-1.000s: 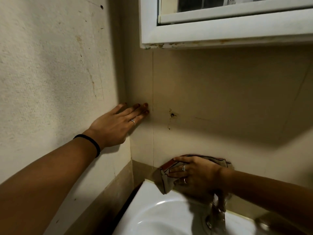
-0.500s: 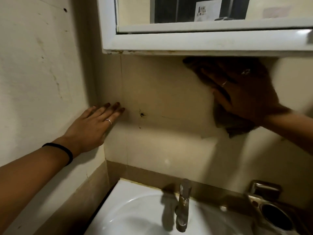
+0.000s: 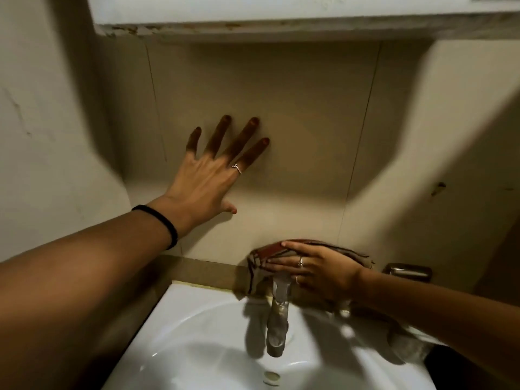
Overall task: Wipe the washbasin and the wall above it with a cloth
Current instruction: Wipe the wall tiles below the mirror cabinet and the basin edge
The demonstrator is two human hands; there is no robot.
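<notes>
The white washbasin [image 3: 197,327] fills the lower middle of the view, with a metal tap [image 3: 278,313] at its back. Above it rises the beige tiled wall [image 3: 295,114]. My left hand [image 3: 208,178] lies flat on the wall with fingers spread, holding nothing. My right hand [image 3: 318,267] presses a striped brown and red cloth [image 3: 267,253] against the foot of the wall, just behind the tap. Part of the cloth hangs down below my right wrist.
A white cabinet frame [image 3: 253,26] with a chipped underside overhangs the wall at the top. A metal soap holder [image 3: 408,271] is fixed to the wall at the right. A side wall [image 3: 42,136] closes in on the left.
My right hand has swept the cloth down from under the cabinet to the base of the wall behind the tap. My left hand has shifted right along the wall and spread its fingers.
</notes>
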